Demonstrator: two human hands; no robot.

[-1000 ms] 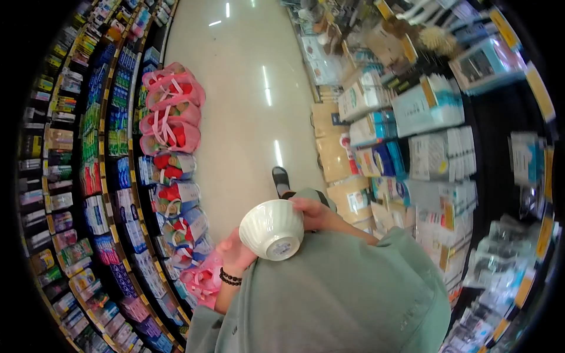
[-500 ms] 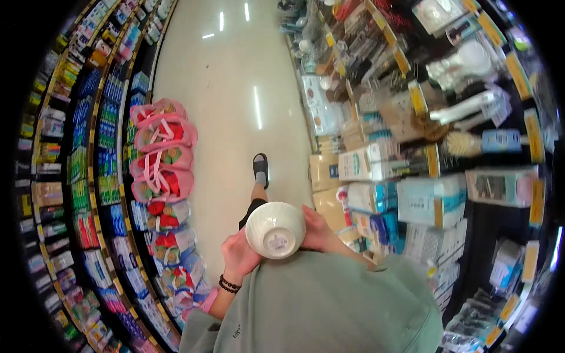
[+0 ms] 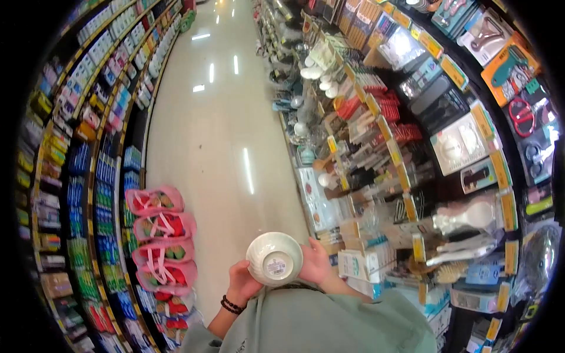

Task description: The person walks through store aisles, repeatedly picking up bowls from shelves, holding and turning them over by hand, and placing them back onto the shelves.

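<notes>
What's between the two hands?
A pale bowl, its base facing the camera, is between the left hand and right hand in the head view.

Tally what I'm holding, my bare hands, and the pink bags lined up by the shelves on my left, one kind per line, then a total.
Bowl: 1
Bare hands: 2, left hand and right hand
Pink bags: 4
Total: 7

Packaged goods (image 3: 105,203) on the shelves (image 3: 92,197)
</notes>
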